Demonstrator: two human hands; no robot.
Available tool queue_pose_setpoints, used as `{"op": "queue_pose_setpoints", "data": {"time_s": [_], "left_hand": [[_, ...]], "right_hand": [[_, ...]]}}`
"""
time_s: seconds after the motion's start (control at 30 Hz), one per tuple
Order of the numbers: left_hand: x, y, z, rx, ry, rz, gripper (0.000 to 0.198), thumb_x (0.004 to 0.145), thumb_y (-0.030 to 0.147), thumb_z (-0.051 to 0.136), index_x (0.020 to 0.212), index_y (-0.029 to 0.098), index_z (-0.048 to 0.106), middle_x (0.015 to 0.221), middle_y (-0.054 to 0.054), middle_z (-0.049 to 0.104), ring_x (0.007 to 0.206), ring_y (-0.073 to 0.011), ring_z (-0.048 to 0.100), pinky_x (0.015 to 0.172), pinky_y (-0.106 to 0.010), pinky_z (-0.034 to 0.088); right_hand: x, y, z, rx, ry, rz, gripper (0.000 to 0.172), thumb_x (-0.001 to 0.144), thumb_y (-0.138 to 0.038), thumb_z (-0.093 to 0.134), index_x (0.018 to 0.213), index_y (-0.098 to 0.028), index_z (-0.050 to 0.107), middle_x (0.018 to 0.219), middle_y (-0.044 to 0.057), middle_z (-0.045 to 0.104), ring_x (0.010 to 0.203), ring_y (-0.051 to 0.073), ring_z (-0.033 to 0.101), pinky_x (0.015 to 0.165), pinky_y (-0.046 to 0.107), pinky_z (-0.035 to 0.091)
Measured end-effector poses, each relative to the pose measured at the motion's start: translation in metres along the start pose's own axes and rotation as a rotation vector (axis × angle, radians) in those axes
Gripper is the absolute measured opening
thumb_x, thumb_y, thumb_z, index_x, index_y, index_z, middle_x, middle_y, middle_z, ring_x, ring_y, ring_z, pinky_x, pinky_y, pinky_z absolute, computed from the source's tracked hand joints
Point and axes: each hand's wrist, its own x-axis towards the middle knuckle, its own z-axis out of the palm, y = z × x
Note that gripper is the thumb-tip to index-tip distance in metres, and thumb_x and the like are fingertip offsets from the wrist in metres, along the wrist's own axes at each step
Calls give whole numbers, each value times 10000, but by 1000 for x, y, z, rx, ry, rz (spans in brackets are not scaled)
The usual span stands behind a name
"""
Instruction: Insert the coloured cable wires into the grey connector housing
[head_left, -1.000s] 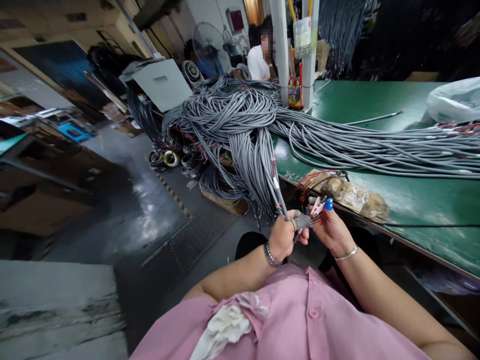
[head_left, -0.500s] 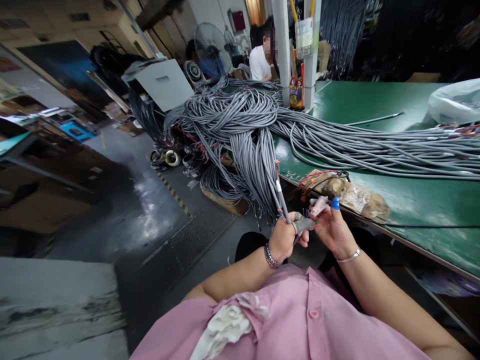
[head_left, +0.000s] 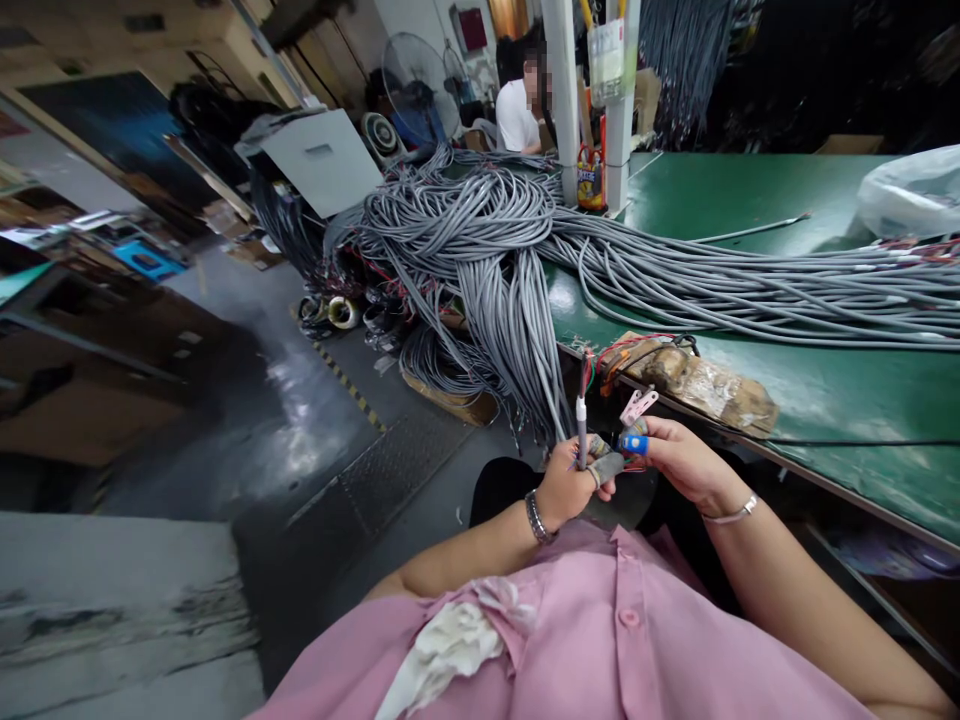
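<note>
My left hand (head_left: pixel 570 484) is closed around the end of one grey cable (head_left: pixel 581 420) that stands up from my fist, with red and green wires fanning out at its tip. Grey tape wraps the forefinger. My right hand (head_left: pixel 679 459) is closed too, pinching the coloured wire ends right beside my left fingers; its thumb wears a blue cap, and a small pink tool (head_left: pixel 637 405) sticks up from its fingers. Both hands meet just below the front edge of the green table (head_left: pixel 750 200).
A thick bundle of grey cables (head_left: pixel 525 250) runs across the table and hangs over its left end to the floor. A taped brown block (head_left: pixel 697 380) with red wires lies at the table edge. A clear bag (head_left: pixel 911 195) lies far right. A person in white (head_left: pixel 517 115) sits behind.
The cable end in my left hand now stands more upright with its wires spread. My right hand has turned, bringing its blue-capped thumb down against my left fingers.
</note>
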Motion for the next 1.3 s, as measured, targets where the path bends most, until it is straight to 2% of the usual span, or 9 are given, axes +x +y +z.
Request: {"op": "queue_pose_setpoints", "data": {"time_s": [0.23,0.33,0.4,0.5,0.63,0.83,0.93,1.07,1.3], "left_hand": [[9,-1,-4,128,-199,-62,343,729,442,728,679,124,607,544,-38,629,430,-115,572,440,-223,489],[9,4,-6,26,-147,-66,377,724,475,724,660,122,609,521,-31,612,417,-114,561,438,-230,490],[8,7,-7,-79,-83,-47,394,715,491,729,655,123,602,508,-24,603,403,-111,548,422,-225,474],[7,9,-7,-229,-12,-4,389,717,491,728,679,131,588,504,-13,602,386,-108,531,396,-218,439],[7,9,-1,-296,47,32,358,732,462,726,715,135,582,529,-9,618,410,-111,550,410,-216,444],[12,11,11,-298,115,24,358,720,457,729,714,130,584,517,-1,607,403,-107,537,416,-228,472],[16,12,15,-287,130,14,369,720,474,719,703,135,576,521,-4,609,404,-105,542,416,-221,470],[20,13,19,-275,128,-4,371,713,480,718,694,138,578,511,-1,605,390,-100,531,409,-218,469],[20,10,19,-206,117,-17,392,700,494,723,660,135,574,490,-8,597,372,-100,524,385,-209,435]], "right_hand": [[-4,-4,17,-109,-83,-33,235,809,-394,714,850,-167,668,688,25,696,586,160,623,579,281,452],[-2,2,11,-46,26,-91,218,789,-364,742,820,-160,673,716,19,693,609,138,609,589,259,458],[0,7,3,51,39,-86,209,796,-357,736,825,-158,678,740,22,685,671,146,624,657,277,495],[5,10,-5,244,71,-44,301,812,-473,689,856,-175,688,769,33,681,720,164,641,706,307,528],[16,6,2,357,143,-69,463,800,-637,610,889,-192,702,795,44,687,676,156,624,670,303,534],[26,4,15,381,214,-155,355,792,-527,690,881,-184,721,718,27,677,611,144,580,609,282,494],[24,5,15,430,167,-159,341,785,-541,688,836,-204,714,702,27,684,596,164,595,597,310,501],[23,4,18,435,-36,-99,447,811,-656,566,869,-230,691,582,19,646,453,215,576,473,373,473],[24,6,23,466,-11,-111,447,810,-660,568,896,-235,677,579,-9,622,420,189,551,447,352,467]]}}
